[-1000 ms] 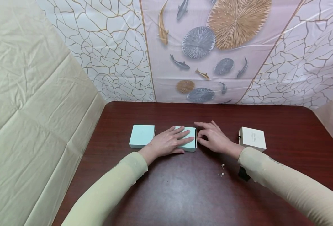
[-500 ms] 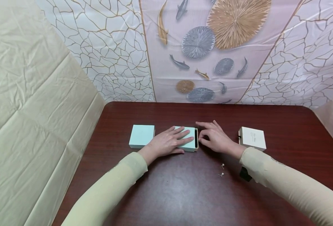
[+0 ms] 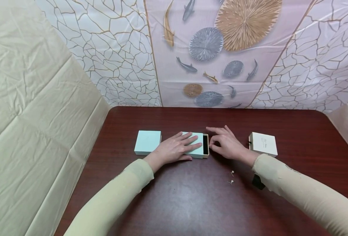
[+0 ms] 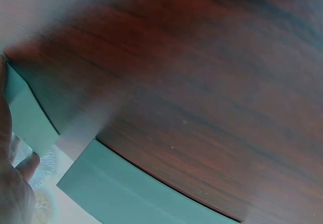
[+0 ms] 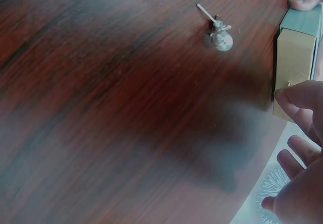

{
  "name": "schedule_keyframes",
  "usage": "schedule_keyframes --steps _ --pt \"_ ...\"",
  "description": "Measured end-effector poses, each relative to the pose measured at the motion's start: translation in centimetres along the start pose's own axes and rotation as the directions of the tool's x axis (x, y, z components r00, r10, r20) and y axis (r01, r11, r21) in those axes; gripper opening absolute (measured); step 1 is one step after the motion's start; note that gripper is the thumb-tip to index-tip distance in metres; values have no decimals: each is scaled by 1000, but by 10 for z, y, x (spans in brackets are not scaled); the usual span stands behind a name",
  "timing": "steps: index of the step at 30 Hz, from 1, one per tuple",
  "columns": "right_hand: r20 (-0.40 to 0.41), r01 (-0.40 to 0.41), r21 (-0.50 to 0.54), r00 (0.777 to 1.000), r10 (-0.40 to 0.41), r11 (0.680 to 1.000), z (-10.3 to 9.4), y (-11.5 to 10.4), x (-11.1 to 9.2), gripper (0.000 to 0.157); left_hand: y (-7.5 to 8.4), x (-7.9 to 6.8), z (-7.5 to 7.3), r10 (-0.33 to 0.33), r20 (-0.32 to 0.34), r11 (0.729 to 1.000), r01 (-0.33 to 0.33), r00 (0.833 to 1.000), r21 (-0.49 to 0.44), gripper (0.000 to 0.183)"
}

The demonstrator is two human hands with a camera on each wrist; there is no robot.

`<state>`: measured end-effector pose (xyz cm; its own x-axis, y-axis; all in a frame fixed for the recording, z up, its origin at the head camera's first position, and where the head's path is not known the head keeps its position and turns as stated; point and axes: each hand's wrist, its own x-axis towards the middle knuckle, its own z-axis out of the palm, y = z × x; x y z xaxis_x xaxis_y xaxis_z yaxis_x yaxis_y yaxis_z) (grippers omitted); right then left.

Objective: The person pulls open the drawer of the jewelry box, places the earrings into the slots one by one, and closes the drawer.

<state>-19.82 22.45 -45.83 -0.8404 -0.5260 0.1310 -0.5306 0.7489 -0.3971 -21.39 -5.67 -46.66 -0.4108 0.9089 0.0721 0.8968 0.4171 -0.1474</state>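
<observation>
My left hand [image 3: 175, 149] lies with spread, fairly straight fingers across the top of a mint-green drawer-style gift box [image 3: 198, 152], its thumb at the near side. The box's cream inner drawer [image 5: 295, 55], dark inside, sticks partway out of the right end. At that end, my right hand [image 3: 227, 145] pinches at the drawer's front with thumb and index finger; a pull tab is mostly hidden by the fingertips. In the right wrist view its other fingers stand away from the box. Two small pearl stud earrings [image 3: 232, 172] lie on the table nearer me; one earring [image 5: 221, 38] shows close up.
A second mint-green box [image 3: 148, 142] sits left of my left hand. To the right is a white box [image 3: 263, 144] with small print and a dark tab. A black item [image 3: 258, 182] lies partly beneath my right sleeve. Patterned cloth [image 3: 203, 95] hangs behind the table.
My right hand has moved slightly right, and the drawer has slid further out of the mint-green box, showing more of its dark inside. My left hand stays on the box.
</observation>
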Motion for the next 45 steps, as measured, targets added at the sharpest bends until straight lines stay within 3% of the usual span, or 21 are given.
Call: schedule_keyframes --steps 33,45 --pt "-34 -12 -18 999 11 1000 -9 9 -13 26 0 0 1 -9 11 999 9 1000 -38 66" --pt "-16 -53 -24 998 53 998 -11 9 -15 18 0 1 0 -1 -3 999 1 1000 -36 65"
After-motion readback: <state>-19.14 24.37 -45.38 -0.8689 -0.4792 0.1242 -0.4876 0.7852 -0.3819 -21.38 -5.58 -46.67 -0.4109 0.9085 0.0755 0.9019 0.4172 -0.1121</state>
